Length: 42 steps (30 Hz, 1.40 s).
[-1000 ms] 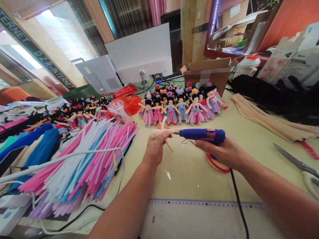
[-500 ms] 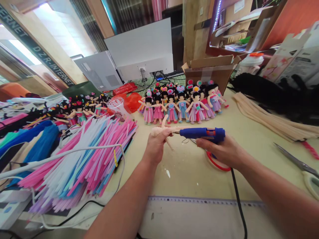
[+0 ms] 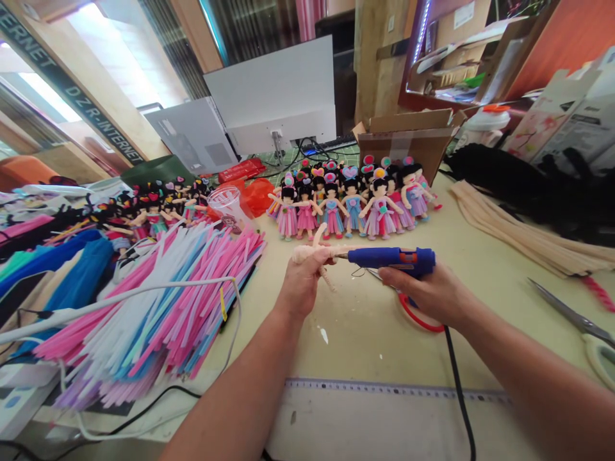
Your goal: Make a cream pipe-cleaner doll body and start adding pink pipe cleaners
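Note:
My left hand [image 3: 303, 282] is closed around a beige pipe-cleaner doll body [image 3: 319, 235], whose thin limbs stick out above and below the fingers. My right hand [image 3: 427, 288] grips a blue hot glue gun [image 3: 391, 258] held level, its nozzle pointing left. The metal tip meets the doll body beside my left thumb; whether it touches is too small to tell. A black cord [image 3: 457, 384] runs down from the gun. Under my right hand lies a pair of red-handled scissors [image 3: 418, 318], partly covered by the hand.
Finished dolls [image 3: 331, 208] stand in rows before a cardboard box [image 3: 408, 137]. Bundled pink, white and blue pipe cleaners [image 3: 168, 307] lie left, a white cable [image 3: 144, 285] across them. At right are beige strips [image 3: 528, 224] and large scissors [image 3: 571, 314]. A ruler [image 3: 365, 387] edges the table.
The view has shifted very slightly. Both hands, the glue gun and the doll body keep nearly the same position and hold.

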Tool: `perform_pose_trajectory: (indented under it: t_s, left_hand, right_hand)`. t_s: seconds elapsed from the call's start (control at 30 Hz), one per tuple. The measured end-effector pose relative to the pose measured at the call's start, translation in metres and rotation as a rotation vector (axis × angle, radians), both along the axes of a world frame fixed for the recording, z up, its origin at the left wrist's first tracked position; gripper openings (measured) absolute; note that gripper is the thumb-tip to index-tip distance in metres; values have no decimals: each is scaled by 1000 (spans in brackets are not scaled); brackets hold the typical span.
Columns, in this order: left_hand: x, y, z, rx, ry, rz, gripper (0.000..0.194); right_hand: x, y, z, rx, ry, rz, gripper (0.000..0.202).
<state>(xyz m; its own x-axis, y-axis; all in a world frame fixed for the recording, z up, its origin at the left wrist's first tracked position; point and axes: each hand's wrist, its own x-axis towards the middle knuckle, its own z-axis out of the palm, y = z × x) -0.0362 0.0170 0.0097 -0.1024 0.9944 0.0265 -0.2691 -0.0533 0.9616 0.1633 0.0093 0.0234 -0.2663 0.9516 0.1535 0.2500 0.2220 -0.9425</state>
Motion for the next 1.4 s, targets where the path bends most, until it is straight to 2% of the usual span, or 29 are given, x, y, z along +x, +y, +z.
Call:
perform_pose_trajectory:
  t_s: [0.6, 1.4]
  left_hand:
    - [1, -1, 1, -84, -107, 19, 21]
    - [1, -1, 1, -89, -97, 26, 19]
  right_hand:
    - [-1, 0, -1, 16, -2, -34, 23]
    - [-3, -1, 3, 28, -3, -49, 20]
